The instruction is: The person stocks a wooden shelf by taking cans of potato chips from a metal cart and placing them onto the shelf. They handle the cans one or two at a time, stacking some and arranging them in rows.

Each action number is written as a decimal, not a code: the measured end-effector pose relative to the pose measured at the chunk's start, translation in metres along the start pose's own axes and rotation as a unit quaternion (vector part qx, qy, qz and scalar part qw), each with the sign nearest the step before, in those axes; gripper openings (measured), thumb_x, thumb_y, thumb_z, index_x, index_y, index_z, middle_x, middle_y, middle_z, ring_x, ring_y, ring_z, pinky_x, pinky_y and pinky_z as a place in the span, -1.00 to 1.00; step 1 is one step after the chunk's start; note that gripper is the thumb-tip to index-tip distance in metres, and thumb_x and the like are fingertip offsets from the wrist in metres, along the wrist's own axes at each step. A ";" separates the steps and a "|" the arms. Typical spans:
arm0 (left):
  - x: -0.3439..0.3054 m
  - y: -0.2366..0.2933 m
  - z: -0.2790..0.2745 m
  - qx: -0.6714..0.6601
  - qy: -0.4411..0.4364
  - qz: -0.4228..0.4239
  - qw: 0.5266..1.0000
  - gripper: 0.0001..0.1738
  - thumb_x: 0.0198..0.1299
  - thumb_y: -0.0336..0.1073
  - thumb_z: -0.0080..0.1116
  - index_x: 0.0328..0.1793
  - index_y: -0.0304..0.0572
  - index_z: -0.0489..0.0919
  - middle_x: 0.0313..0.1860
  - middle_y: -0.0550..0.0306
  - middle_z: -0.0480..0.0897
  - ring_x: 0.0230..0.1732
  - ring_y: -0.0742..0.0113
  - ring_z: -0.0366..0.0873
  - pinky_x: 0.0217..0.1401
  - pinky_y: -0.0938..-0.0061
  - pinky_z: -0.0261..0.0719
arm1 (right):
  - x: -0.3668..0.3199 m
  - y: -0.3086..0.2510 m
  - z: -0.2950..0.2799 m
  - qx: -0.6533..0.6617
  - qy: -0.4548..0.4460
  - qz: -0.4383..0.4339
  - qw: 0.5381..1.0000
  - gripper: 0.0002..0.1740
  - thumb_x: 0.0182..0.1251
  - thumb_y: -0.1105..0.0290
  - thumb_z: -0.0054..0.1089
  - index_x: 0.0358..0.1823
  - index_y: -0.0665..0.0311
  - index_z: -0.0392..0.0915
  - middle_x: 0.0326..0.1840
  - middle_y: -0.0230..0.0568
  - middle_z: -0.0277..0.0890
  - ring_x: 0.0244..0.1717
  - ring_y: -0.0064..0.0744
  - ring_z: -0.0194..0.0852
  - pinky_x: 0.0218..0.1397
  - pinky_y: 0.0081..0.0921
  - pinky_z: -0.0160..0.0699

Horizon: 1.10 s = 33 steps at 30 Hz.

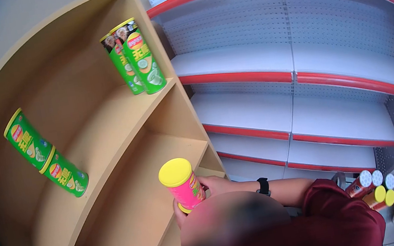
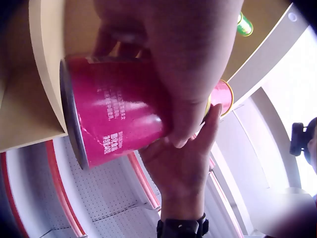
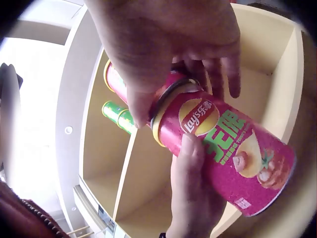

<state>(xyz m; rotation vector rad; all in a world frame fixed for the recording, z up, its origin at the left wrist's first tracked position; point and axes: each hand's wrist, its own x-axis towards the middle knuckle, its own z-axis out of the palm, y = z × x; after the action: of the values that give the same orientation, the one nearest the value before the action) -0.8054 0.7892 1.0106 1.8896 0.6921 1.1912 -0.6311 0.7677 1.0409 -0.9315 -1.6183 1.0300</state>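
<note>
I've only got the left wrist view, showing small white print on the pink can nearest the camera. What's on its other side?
Observer: The right wrist view shows a Lay's logo on that lower pink can.
Visitor: Neat! I can spot one green can. Are any stacked?
Observer: Yes. In the head view, an upper green can stands on a lower green can.
Visitor: And any cans away from the wooden unit?
Observer: Yes, white-lidded cans appear at the head view's lower right.
</note>
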 end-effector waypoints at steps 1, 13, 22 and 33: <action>0.004 0.001 0.000 0.003 0.011 -0.003 1.000 0.01 -0.30 -0.37 0.50 0.30 -0.27 0.12 0.07 -0.03 0.46 0.07 0.20 0.48 0.11 0.33 0.48 | 0.002 -0.003 -0.001 -0.003 0.007 -0.002 1.000 -0.19 -0.01 0.13 0.43 0.21 0.36 0.22 0.10 -0.04 0.43 0.12 -0.30 0.41 0.23 -0.40 0.34; 0.036 0.025 -0.019 0.024 -0.020 0.009 0.999 0.06 -0.24 -0.25 0.52 0.36 -0.25 0.08 0.16 -0.09 0.45 0.17 0.15 0.45 0.20 0.29 0.43 | 0.031 -0.033 -0.010 -0.008 -0.010 -0.035 0.999 -0.19 -0.06 0.22 0.47 0.20 0.37 0.24 0.06 -0.09 0.46 0.08 -0.35 0.44 0.17 -0.40 0.40; 0.076 0.081 -0.046 0.133 0.058 0.124 0.982 0.17 -0.08 -0.07 0.40 0.50 -0.23 -0.17 0.28 -0.19 0.31 0.18 0.04 0.42 0.11 0.27 0.46 | 0.075 -0.120 -0.040 0.068 -0.020 -0.104 0.992 -0.32 0.01 0.39 0.42 0.16 0.34 0.29 0.04 -0.19 0.48 0.04 -0.41 0.47 0.12 -0.43 0.48; 0.085 0.134 -0.140 0.448 0.391 0.270 0.757 -0.25 0.01 -0.33 0.27 0.32 -0.32 0.19 0.19 -0.17 0.29 0.21 -0.03 0.28 0.18 0.24 0.34 | 0.180 -0.207 -0.050 -0.034 0.065 -0.228 0.971 -0.47 0.05 0.20 0.40 -0.04 0.38 0.46 -0.10 -0.19 0.57 -0.10 -0.47 0.55 0.01 -0.49 0.53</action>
<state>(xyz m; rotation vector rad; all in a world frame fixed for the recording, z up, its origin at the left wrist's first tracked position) -0.8928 0.8270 1.1995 2.4092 1.4114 2.4116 -0.6462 0.8697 1.3003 -0.6122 -1.6618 0.5871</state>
